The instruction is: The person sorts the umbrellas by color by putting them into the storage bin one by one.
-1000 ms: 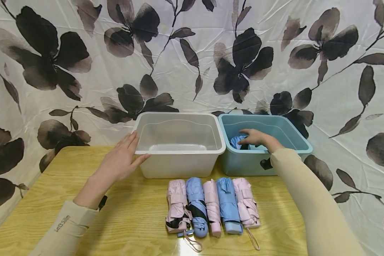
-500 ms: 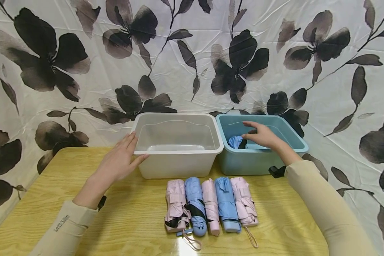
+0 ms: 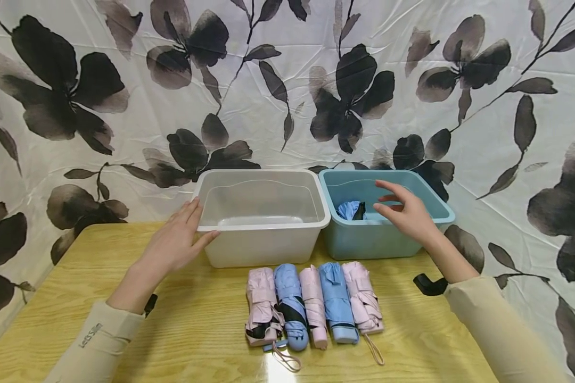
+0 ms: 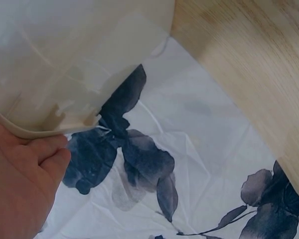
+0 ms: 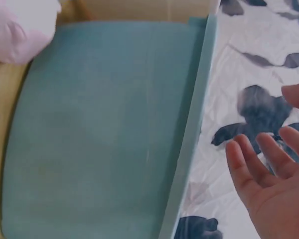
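My left hand [image 3: 174, 239] rests on the left rim of a white plastic bin [image 3: 261, 248], fingers straight; in the left wrist view its fingers [image 4: 47, 149] lie along the bin's edge. To the right stands a blue-green bin [image 3: 364, 242] with a folded blue umbrella [image 3: 347, 210] showing inside at its left end. Over this bin's front right part my right hand [image 3: 409, 215] hovers with spread, relaxed fingers and holds nothing. The right wrist view shows the same hand [image 5: 276, 191] beyond the bin's rim [image 5: 192, 134]. No objects show inside the white bin.
In front of the bins lies a row of folded umbrellas: pink [image 3: 261, 298], blue [image 3: 289, 290], slim pink [image 3: 313, 298], blue [image 3: 336, 298] and pink [image 3: 361, 290]. They rest on a wooden table [image 3: 196, 330]. A floral cloth [image 3: 268, 127] hangs close behind the bins.
My right hand has drawn back from the blue umbrella in the blue-green bin, moving right and toward me, its fingers more spread. The left hand has stayed on the white bin's rim.
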Action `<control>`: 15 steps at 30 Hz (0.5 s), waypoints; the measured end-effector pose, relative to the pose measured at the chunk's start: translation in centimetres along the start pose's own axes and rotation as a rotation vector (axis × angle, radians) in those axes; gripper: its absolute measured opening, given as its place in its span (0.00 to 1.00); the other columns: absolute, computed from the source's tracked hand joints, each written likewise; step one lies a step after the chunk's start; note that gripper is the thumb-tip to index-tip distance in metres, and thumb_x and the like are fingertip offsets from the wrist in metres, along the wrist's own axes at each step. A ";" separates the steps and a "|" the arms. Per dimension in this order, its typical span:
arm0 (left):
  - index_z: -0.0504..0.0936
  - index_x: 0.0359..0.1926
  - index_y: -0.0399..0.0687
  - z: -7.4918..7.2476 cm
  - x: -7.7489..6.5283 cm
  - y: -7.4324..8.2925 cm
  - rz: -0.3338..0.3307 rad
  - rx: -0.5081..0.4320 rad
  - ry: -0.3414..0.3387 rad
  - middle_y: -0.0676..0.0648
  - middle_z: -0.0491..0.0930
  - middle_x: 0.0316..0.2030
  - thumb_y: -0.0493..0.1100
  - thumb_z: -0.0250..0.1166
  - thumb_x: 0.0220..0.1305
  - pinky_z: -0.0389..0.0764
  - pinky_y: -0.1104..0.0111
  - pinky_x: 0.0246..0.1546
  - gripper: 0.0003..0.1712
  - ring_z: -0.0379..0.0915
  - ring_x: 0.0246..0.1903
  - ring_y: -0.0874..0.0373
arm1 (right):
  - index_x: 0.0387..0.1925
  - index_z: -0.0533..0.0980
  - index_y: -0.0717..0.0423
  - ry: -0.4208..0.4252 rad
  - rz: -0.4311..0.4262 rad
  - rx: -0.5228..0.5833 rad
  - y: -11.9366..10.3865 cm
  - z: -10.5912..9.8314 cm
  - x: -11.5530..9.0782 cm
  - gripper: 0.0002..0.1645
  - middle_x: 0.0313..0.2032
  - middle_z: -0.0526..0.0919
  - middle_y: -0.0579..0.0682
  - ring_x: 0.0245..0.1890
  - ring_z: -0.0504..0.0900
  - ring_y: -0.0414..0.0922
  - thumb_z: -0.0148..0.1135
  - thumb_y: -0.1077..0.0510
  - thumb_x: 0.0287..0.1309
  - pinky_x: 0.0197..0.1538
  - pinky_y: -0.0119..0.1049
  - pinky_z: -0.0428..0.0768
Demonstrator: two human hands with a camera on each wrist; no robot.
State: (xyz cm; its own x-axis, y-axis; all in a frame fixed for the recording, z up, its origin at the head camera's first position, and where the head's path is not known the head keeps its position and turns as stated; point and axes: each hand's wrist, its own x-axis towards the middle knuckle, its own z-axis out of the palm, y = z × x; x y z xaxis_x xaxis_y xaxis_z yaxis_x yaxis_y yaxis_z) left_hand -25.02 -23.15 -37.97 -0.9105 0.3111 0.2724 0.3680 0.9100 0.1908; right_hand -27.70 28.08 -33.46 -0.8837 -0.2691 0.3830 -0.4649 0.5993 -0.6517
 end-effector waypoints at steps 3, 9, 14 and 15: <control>0.50 0.79 0.26 0.0 0.0 0.1 -0.001 -0.005 0.001 0.29 0.44 0.80 0.67 0.49 0.79 0.48 0.40 0.78 0.52 0.40 0.79 0.31 | 0.76 0.67 0.52 0.078 -0.036 -0.002 -0.1 0.4 -1.7 0.33 0.71 0.72 0.57 0.59 0.81 0.55 0.63 0.58 0.73 0.55 0.27 0.81; 0.50 0.79 0.26 0.0 0.0 0.0 0.000 -0.005 0.005 0.30 0.44 0.81 0.67 0.49 0.79 0.49 0.40 0.78 0.53 0.40 0.79 0.31 | 0.73 0.71 0.53 0.161 -0.054 0.004 0.4 2.0 -5.0 0.30 0.65 0.76 0.57 0.52 0.82 0.46 0.64 0.61 0.72 0.49 0.15 0.77; 0.50 0.79 0.26 0.1 0.0 -0.1 0.001 0.000 0.004 0.29 0.44 0.81 0.68 0.49 0.79 0.48 0.40 0.78 0.53 0.40 0.79 0.31 | 0.72 0.71 0.57 0.151 -0.047 0.024 1.6 4.0 -7.5 0.30 0.62 0.77 0.59 0.51 0.82 0.41 0.64 0.64 0.71 0.48 0.18 0.79; 0.50 0.79 0.25 0.0 0.0 -0.1 0.001 0.002 0.004 0.29 0.44 0.80 0.67 0.49 0.79 0.48 0.40 0.78 0.53 0.40 0.79 0.31 | 0.71 0.72 0.58 0.147 -0.046 0.030 1.9 4.4 -8.0 0.30 0.62 0.77 0.60 0.50 0.82 0.41 0.65 0.64 0.71 0.48 0.19 0.80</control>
State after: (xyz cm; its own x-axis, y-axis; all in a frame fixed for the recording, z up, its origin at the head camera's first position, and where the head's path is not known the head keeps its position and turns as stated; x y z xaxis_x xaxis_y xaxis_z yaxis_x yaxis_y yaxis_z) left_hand -25.09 -23.23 -38.02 -0.9094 0.3108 0.2765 0.3685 0.9102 0.1891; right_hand -21.80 28.04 -40.67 -0.8451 -0.1810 0.5030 -0.5079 0.5653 -0.6500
